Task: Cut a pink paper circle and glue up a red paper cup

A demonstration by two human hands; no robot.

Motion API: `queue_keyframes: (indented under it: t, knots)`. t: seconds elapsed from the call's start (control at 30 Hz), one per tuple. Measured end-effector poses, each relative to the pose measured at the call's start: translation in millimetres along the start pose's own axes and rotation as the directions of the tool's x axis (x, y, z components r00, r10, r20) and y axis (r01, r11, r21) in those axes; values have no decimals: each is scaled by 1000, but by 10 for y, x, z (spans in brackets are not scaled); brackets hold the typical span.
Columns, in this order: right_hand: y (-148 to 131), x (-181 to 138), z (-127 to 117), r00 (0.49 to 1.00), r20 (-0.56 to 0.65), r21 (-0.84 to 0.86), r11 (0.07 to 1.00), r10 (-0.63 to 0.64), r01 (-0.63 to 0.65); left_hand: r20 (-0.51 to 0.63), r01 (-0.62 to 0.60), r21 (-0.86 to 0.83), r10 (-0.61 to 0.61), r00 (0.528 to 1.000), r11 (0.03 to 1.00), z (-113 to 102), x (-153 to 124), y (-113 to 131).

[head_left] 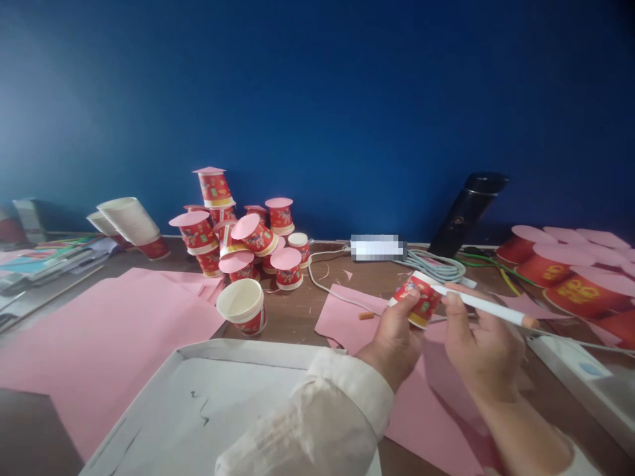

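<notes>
My left hand (397,334) is closed around a small red paper cup (421,301), which is tilted, with a white rim and a yellow band. Between the fingers of my right hand (483,347) is a white marker (489,306) with an orange end. Its tip points left and meets or nearly meets the cup near the rim; I cannot tell if they touch. Below both hands lies pink paper (417,416) with cut edges. A small orange cap (366,316) rests on that paper, left of the cup.
Red cups topped with pink paper discs (253,231) are piled at the back left. Nested cups (243,304) stand nearer, beside large pink sheets (114,350) and a white tray (223,403). A coiled cable (436,264), a leaning black flask (466,211) and larger red cups (578,284) are to the right.
</notes>
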State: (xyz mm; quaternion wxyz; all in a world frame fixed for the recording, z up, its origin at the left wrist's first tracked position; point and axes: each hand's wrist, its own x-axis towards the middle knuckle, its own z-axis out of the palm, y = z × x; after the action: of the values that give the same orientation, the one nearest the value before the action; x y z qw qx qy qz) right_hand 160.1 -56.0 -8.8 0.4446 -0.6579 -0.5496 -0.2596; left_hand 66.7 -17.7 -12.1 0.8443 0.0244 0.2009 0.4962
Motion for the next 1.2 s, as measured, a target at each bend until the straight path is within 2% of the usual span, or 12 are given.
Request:
queue_keyframes:
  t: [0.27,0.63,1.2]
  knots:
    - [-31,-4,-7,1000,-11,14,1000,-1,1,-57,25,-32,-27,998,999,10,6,8]
    - [15,-12,9,1000,-3,12,1000,14,-14,-10,1,-26,-2,1000,1000,6,11,23]
    - [12,-15,6,1000,-15,4,1000,2,-2,-106,-5,-59,-1,994,998,20,15,38]
